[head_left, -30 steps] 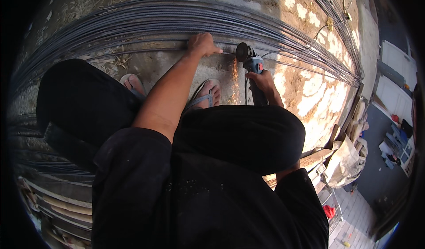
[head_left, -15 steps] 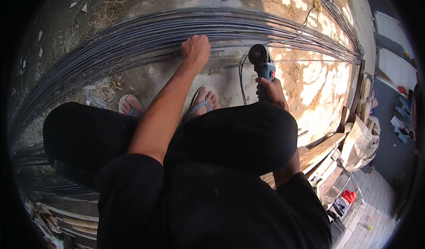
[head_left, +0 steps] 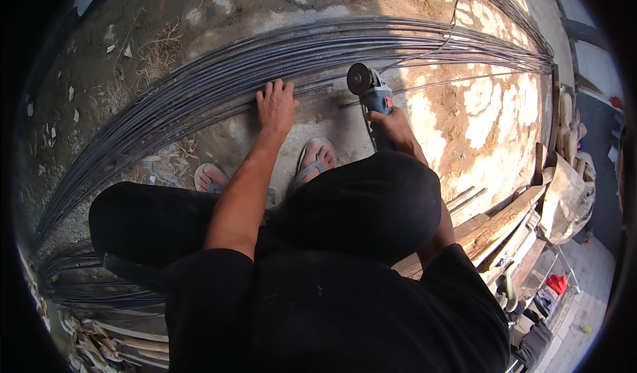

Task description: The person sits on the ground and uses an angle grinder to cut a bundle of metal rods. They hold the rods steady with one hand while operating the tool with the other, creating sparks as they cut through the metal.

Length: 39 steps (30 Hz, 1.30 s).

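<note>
My left hand (head_left: 276, 109) reaches over the near edge of a long bundle of steel rebar (head_left: 219, 74), its fingers spread and resting at or just above the nearest rods. Whether the fingertips press on a rod cannot be made out. My right hand (head_left: 396, 129) is wrapped around the body of a blue and grey angle grinder (head_left: 379, 101). The grinder points away from me, its dark round disc (head_left: 359, 79) up near the rods and apart from my left hand. Close to the disc lie the cut ends of a few rods.
A dark cable (head_left: 448, 38) crosses the bundle. More rods (head_left: 511, 14) lie at the far right and lower left. My sandalled feet (head_left: 313, 162) stand on the concrete before the bundle. Timber planks (head_left: 497, 233) and a pale sack (head_left: 567, 197) are at the right.
My left hand has gone from a closed fist to spread fingers, moving slightly left and nearer. The grinder has shifted left and tilted, with its disc closer to my left hand. The view has turned a little.
</note>
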Motion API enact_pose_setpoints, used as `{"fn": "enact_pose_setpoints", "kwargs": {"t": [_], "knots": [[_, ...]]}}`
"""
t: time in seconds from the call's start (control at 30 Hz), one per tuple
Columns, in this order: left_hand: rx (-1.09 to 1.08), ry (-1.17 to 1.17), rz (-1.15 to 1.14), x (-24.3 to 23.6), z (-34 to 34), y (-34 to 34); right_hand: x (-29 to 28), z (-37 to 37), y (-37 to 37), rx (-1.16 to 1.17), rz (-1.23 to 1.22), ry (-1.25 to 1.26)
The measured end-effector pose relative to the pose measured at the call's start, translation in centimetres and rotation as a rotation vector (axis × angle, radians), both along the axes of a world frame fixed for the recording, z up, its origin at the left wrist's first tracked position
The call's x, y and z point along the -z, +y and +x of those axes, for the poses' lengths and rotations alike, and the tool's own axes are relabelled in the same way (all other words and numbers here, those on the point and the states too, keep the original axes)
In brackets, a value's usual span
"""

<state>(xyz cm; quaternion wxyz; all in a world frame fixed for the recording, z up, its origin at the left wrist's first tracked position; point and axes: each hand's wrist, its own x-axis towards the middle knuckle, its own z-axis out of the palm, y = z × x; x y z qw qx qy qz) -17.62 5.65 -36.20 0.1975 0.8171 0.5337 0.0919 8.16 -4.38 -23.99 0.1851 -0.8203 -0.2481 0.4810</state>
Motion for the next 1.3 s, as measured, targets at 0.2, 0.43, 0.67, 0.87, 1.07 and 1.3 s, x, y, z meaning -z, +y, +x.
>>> {"fn": "enact_pose_setpoints", "kwargs": {"t": [0.2,0.43,0.67,0.87,1.07,1.3], "knots": [[0.061,0.011,-0.034,1.4,-0.3,1.8,0.2,1.0,-0.9,0.010,0.001,0.012],[0.051,-0.031,0.015,1.9,-0.4,1.8,2.6,2.2,-1.5,-0.026,0.053,-0.025],[-0.036,-0.139,-0.053,0.2,-0.6,1.5,1.4,1.1,-0.4,-0.030,0.018,-0.006],[0.050,0.041,-0.020,-0.3,0.1,1.3,0.9,0.8,0.0,-0.020,0.024,0.007],[0.020,0.030,0.111,2.0,-0.9,0.8,0.5,0.0,0.3,-0.004,0.043,0.010],[0.047,-0.040,0.124,2.9,-0.9,-1.8,-1.1,-1.4,-0.7,0.090,0.021,0.093]]}}
